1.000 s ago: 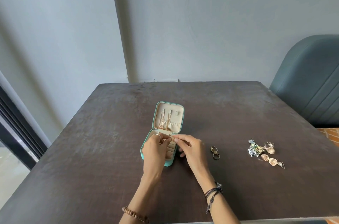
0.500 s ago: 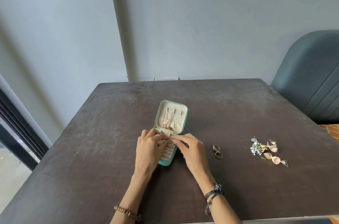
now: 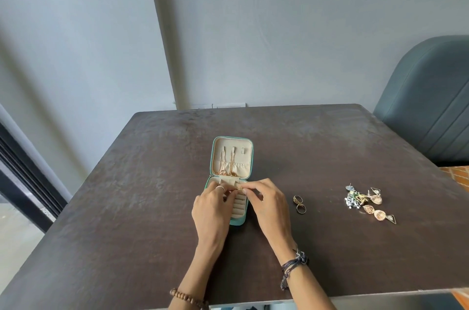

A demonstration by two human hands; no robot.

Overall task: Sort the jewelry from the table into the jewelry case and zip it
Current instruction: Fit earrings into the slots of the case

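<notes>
Here both hands, left hand (image 3: 212, 204) and right hand (image 3: 266, 204), meet over the open jewelry case (image 3: 232, 157) mid-table, fingers pinching a small gold piece (image 3: 239, 188), seemingly seating it; two rings (image 3: 299, 204) and earrings (image 3: 368, 201) wait rightward.

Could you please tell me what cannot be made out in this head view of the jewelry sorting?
- The small gold piece pinched over the case: too small to identify.
- Which hand has the grip on it: left hand and right hand fingertips meet there.
- The case's left compartments: hidden under the left hand.
- The earring pile: tangled, count unclear.
- The chair: cut off by the right edge.
</notes>
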